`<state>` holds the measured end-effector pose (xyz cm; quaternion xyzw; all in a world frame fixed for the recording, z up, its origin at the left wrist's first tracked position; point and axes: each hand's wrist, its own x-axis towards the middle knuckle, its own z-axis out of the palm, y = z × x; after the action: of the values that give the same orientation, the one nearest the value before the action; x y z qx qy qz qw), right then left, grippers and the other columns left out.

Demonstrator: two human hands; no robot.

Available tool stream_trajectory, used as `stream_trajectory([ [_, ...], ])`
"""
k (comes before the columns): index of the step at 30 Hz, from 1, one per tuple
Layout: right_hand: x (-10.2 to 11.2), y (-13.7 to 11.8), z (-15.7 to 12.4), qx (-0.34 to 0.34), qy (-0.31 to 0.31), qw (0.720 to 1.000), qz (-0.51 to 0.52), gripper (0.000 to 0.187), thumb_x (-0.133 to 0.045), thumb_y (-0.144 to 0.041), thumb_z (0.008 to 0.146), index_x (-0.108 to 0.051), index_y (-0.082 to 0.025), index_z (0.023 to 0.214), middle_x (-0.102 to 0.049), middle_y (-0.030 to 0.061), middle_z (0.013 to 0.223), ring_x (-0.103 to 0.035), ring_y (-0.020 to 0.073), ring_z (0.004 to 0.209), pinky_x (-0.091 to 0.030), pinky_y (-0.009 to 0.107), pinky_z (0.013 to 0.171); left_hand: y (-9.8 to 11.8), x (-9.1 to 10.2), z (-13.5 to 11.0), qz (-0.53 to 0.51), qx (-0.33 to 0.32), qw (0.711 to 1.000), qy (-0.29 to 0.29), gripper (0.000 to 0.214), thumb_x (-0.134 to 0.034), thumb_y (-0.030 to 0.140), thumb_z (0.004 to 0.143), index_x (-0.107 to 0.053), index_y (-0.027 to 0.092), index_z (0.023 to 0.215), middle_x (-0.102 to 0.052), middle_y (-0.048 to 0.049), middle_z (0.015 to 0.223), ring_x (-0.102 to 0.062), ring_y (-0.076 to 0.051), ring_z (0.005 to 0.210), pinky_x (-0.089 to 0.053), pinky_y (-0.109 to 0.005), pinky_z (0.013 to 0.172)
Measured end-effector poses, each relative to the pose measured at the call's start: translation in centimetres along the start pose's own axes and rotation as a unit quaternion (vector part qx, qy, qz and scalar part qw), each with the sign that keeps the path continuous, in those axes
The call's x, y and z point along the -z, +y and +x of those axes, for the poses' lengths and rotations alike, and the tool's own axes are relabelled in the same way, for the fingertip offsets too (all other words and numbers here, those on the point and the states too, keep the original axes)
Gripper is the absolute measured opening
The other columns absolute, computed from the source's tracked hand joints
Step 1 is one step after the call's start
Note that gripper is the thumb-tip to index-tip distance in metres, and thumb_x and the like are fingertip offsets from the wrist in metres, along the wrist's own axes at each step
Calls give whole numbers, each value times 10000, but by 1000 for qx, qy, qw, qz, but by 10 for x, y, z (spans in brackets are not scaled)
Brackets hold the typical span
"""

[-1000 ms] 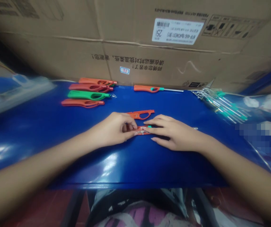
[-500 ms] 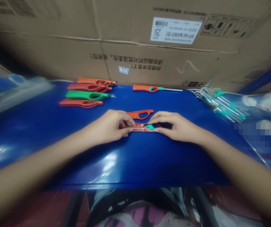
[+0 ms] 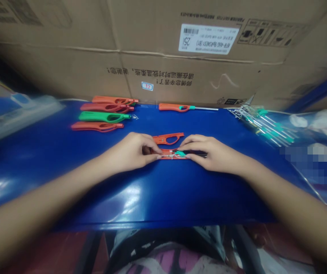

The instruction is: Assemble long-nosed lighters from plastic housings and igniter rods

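Observation:
An orange lighter half-shell (image 3: pixel 166 156) lies on the blue table with its inside facing up. In it show a teal trigger piece (image 3: pixel 179 153), thin white wires and a pale rod. My left hand (image 3: pixel 140 150) pinches the left end of this half-shell, thumb in front and fingers behind. At the right end, my right hand (image 3: pixel 209 152) grips beside the teal piece with thumb and fingers; a dark, thin part runs under its palm. Just behind the hands rests a second orange half-shell (image 3: pixel 169 138) with a finger loop, partly hidden by my left hand.
Several orange and green lighter handles (image 3: pixel 104 116) lie at the back left. A lighter with a metal tube (image 3: pixel 177 107) lies by the cardboard box (image 3: pixel 152 57). Several metal tubes with teal parts (image 3: pixel 277 127) are piled at right. A blurred clear plastic item (image 3: pixel 37 110) is at far left.
Both hands stay at the half-shell with only slight finger shifts. The dark part under my right palm shows more clearly now. The whole view has shifted a little.

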<state>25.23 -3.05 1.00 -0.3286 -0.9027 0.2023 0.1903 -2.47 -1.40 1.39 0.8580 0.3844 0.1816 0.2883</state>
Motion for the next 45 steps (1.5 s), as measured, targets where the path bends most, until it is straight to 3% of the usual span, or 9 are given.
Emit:
stream_trajectory([
  [4,-1,2,2,-16,18,998,57,227,-617,-150,913,-719,-203,1110,-698,79,1124,-672,197,1049,-539,373,960,6,-5,-4,43,-24,998,44,185,-670,318,880,-792,199,953,-719,-41,888,-630,-137,687,-498,-255,632],
  [7,-2,1,3,-12,21,998,56,237,-611,-140,915,-719,-216,1113,-700,75,1117,-671,196,1047,-538,370,958,12,-12,-8,100,-87,986,97,229,-635,316,914,-761,203,1069,-715,-66,1029,-644,-201,906,-527,-327,824],
  [10,-3,0,3,-7,24,999,41,219,-610,-149,923,-722,-218,1099,-699,77,1108,-670,198,1044,-538,367,957,15,-19,-10,117,-150,980,59,262,-592,288,945,-726,231,1162,-684,-79,1175,-599,-242,1116,-482,-390,998],
  [14,-7,1,2,9,28,999,24,220,-595,-178,948,-712,-223,1128,-690,84,1130,-655,208,1057,-535,388,962,12,-26,-10,135,-162,977,13,324,-542,291,979,-664,262,1277,-627,-89,1306,-565,-258,1234,-441,-431,1081],
  [32,-14,4,1,43,12,996,-83,272,-492,-223,1013,-674,-175,1209,-667,124,1187,-603,247,1111,-515,439,987,7,-32,-9,103,-166,980,24,324,-511,240,994,-676,228,1273,-639,-99,1294,-593,-240,1215,-478,-409,1072],
  [38,-5,2,-1,35,-3,999,-20,315,-516,-163,974,-665,-203,1248,-642,108,1246,-604,228,1166,-493,404,1037,3,-34,-7,108,-167,980,25,305,-528,261,993,-671,224,1260,-644,-100,1265,-597,-247,1192,-483,-432,1055],
  [45,0,4,-1,11,-4,999,32,336,-575,-115,909,-689,-237,1201,-644,81,1169,-643,208,1076,-533,352,942,2,-33,-9,112,-167,979,23,305,-527,258,997,-660,209,1267,-631,-101,1272,-576,-248,1216,-464,-441,1073],
])
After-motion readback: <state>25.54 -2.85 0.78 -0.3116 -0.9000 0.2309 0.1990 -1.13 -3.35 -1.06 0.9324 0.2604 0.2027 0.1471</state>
